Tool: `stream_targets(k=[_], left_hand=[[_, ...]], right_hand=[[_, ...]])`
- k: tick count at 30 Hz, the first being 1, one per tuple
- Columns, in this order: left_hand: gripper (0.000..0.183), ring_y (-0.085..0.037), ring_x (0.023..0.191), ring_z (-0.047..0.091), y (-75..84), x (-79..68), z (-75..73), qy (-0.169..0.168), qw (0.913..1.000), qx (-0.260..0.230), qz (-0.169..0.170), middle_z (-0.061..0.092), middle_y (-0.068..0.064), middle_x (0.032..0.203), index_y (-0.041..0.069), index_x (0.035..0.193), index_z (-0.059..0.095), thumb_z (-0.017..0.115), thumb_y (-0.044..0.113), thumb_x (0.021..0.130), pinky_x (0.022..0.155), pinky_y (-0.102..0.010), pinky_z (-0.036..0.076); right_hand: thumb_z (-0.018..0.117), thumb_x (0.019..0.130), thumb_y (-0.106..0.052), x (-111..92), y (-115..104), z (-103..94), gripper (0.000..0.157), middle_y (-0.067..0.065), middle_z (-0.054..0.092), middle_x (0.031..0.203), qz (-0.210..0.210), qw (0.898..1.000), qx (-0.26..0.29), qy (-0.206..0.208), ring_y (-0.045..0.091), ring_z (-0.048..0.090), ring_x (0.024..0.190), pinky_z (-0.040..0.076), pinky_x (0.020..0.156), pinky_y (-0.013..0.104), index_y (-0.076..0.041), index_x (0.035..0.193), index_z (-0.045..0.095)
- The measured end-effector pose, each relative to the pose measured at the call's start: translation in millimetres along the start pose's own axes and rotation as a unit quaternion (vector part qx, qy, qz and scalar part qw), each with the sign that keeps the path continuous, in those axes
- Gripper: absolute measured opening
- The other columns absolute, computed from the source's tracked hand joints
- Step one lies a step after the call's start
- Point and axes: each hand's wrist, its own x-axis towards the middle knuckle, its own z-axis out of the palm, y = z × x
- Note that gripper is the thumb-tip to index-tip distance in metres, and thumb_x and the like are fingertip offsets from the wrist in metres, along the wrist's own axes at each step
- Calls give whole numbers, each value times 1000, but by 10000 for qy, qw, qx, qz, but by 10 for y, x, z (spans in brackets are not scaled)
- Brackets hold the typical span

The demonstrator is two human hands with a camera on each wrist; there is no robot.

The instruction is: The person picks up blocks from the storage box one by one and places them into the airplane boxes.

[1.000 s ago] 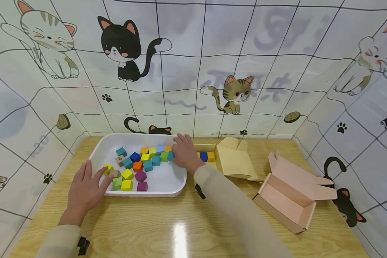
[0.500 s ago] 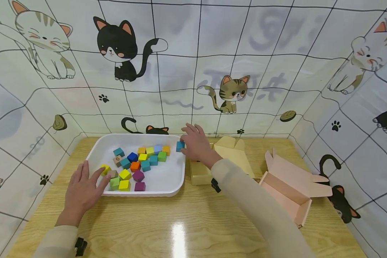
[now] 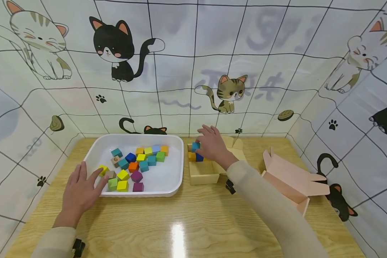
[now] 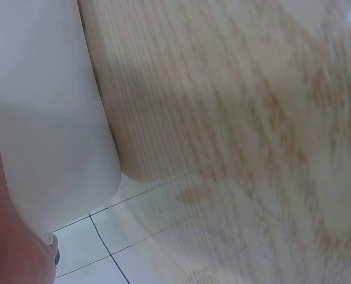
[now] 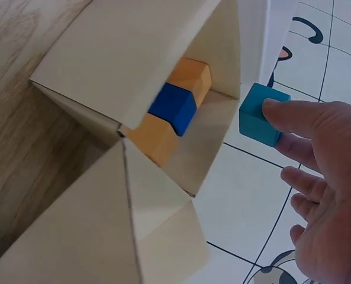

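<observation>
My right hand [image 3: 214,145] pinches a teal cube [image 5: 261,118] between thumb and fingers, above the back of an open yellowish cardboard box [image 3: 204,180]. Inside that box, the right wrist view shows a blue cube [image 5: 175,106] in a row between two orange cubes, one being the far orange cube [image 5: 193,77]. My left hand [image 3: 79,197], fingers spread, lies over the front-left rim of a white tray [image 3: 167,175]. Its index fingertip is right at a yellow cube [image 3: 104,170]. Several cubes of mixed colours lie in the tray, including a wooden cube [image 3: 115,161] marked with a number.
A pink cardboard box [image 3: 287,179] stands with its lid up on the right, partly behind my right sleeve [image 3: 261,200]. The yellowish box's lid [image 5: 74,219] hangs open toward the right. A cat-patterned sheet [image 3: 177,71] closes off the back and sides of the wooden table [image 3: 142,222].
My right hand has carried the teal cube from the tray's right side, up over its rim, to above the yellowish box. My left hand has stayed at the tray. The head view has shifted slightly.
</observation>
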Motion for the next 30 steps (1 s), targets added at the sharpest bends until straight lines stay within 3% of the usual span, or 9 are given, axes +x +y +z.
stream_targets(k=[15,30], left_hand=[[64,-47,137,-6,-3,6,1,-3,10000,23,29,0,-30,150,9,133,44,30,57,92,106,-66,8],[65,-46,138,-4,4,-1,-4,4,10000,-29,-24,1,-28,151,10,135,43,29,57,92,107,-65,8]], right_hand=[[69,78,-39,-119,-38,357,29,4,44,140,-270,9994,-204,-60,27,23,139,15,114,46,-23,102,69],[69,80,-34,-102,-130,556,26,4,42,140,-376,9983,-431,-133,26,21,140,11,116,43,-27,105,69]])
